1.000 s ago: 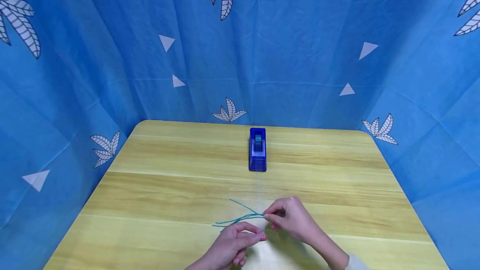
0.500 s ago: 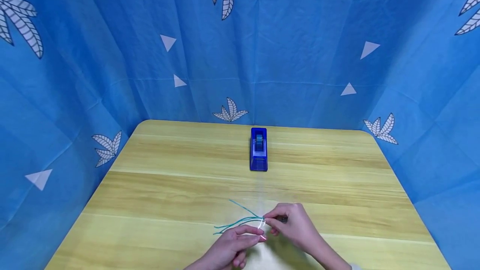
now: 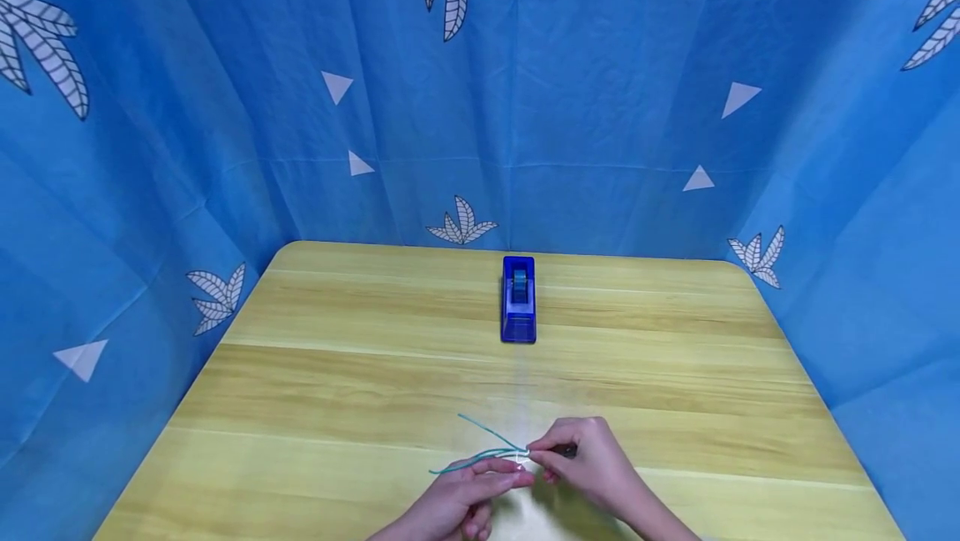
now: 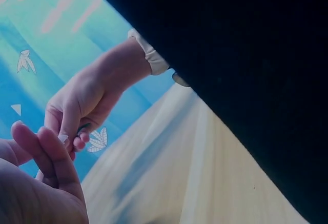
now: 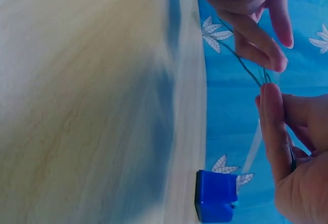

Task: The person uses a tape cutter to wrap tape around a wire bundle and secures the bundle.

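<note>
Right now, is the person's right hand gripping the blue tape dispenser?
No, in the head view the right hand pinches the green strands, while the blue tape dispenser stands apart, farther back on the table.

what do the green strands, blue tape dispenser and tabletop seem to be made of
Green strands: perhaps dull cord or coated wire; too thin to tell. Tape dispenser: probably glossy plastic, from its sheen. Tabletop: smooth wood or laminate, judging by its streaky grain.
</note>
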The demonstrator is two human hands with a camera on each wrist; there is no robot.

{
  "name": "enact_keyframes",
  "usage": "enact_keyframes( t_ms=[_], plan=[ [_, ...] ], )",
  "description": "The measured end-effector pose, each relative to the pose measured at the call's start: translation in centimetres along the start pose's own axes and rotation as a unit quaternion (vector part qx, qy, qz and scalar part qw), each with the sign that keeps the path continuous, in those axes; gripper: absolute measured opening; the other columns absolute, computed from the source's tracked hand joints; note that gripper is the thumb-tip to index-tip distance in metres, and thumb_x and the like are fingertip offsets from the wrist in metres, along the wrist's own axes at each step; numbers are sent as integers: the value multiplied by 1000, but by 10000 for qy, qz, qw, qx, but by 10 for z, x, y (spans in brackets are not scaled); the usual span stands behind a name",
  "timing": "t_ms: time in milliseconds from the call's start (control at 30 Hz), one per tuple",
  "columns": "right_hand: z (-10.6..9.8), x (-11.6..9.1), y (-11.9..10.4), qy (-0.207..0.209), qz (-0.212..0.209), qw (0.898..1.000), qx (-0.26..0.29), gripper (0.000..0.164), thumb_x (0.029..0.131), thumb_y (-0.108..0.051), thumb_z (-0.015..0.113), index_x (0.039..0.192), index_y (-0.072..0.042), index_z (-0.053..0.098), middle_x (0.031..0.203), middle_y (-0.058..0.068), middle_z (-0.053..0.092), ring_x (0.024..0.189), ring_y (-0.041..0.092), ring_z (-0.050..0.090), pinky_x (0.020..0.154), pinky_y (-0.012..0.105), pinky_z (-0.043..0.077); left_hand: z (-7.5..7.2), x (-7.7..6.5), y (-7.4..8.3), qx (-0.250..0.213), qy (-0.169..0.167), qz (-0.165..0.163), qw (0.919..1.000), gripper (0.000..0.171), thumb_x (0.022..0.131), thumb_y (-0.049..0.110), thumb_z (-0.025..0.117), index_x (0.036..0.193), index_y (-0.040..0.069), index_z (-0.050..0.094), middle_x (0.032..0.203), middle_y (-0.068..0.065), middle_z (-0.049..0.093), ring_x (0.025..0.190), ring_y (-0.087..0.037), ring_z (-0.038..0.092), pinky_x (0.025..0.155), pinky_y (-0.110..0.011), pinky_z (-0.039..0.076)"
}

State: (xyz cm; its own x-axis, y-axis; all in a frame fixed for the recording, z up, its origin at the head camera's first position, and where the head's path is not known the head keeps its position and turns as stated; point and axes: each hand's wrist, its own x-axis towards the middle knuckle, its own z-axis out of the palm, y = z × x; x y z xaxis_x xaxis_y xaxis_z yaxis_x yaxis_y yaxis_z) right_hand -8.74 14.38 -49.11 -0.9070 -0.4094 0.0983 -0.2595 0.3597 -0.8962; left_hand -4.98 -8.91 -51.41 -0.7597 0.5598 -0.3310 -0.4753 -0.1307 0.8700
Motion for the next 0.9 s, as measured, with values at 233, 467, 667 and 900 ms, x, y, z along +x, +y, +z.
enact_keyframes(
  t_ms=[233,467,667,900],
  plan=[
    [1,-2,-2,83,-236,9997,-42,6,88,-8,81,93,-6,82,76,3,73,59,2,66,56,24,58,-1,-1,0,115,-68,74,9999,39,103,29,64,130,2,61,125,5,74,45,5,45,45,-10,37],
    [2,-2,-1,105,-352,9993,-115,5,88,-8,81,92,-6,82,74,2,73,59,1,65,59,24,59,0,1,-3,292,325,-124,9990,38,100,35,67,123,5,72,118,4,64,44,4,44,44,-11,39],
    [2,-2,-1,57,-274,9996,17,6,88,-8,80,93,-5,82,76,4,73,60,2,65,58,24,59,0,8,-10,42,517,-142,9986,37,99,30,70,124,3,64,114,7,68,46,4,46,51,-14,46],
    [1,-1,-2,-18,-205,9991,369,7,88,-7,80,94,-3,81,78,10,74,60,4,67,57,26,59,1,21,-17,127,781,189,9967,32,96,21,74,122,2,68,116,2,74,54,2,50,56,-15,49]
  ],
)
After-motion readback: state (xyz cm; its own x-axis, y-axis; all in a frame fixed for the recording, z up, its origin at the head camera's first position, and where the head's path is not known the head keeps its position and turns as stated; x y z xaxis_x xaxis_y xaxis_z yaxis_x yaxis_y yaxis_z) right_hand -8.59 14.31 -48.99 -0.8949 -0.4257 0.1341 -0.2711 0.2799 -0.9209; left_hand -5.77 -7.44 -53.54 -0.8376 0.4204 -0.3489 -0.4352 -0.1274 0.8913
